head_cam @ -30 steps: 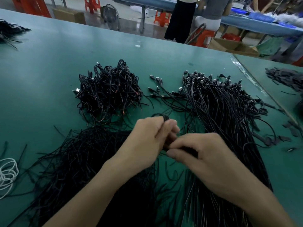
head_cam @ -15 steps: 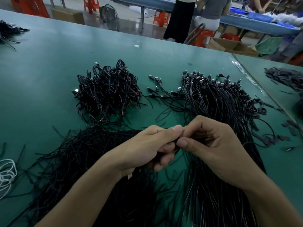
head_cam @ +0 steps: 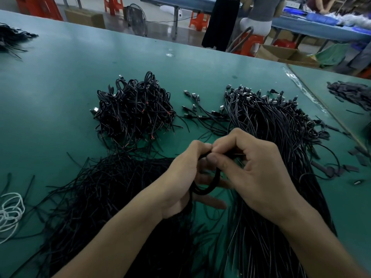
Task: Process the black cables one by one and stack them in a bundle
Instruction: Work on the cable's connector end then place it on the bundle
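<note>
Green table [head_cam: 60, 87], worn-camera view looking down over both forearms. Both hands meet above the middle of the work area, between the piles. Left hand [head_cam: 178, 177]: thumb and forefinger curled, pinching the top of one black cable [head_cam: 203, 193]; the lower fingers reach out straighter beneath and behind the loop. Right hand [head_cam: 259, 177]: fingers bent, thumb and forefinger nipping the same cable just beside the left hand's pinch, fingertips of the two hands touching or nearly so. The cable hangs from that shared pinch as a small round loop, bottom of the loop in front of the left fingers; its ends are hidden by the hands. Behind the left hand and further up the table, a heap of coiled cables [head_cam: 134, 111], tangled, a few red wire tips showing. To the right, a long pile of straight cables [head_cam: 281, 141], plug ends fanned toward the far side, running down under the right forearm. Between these two, a few stray cables with plugs [head_cam: 198, 113] lie flat. Under the left forearm, a loose spread of thin black strands [head_cam: 112, 189]. White looped cord [head_cam: 11, 213] at the left edge. Dark flat pieces [head_cam: 353, 93] on the adjoining surface at right. Another dark cable clump [head_cam: 12, 39] far left. Beyond the table: a cardboard box [head_cam: 281, 54], a red stool [head_cam: 200, 21], a standing person [head_cam: 220, 23].
</note>
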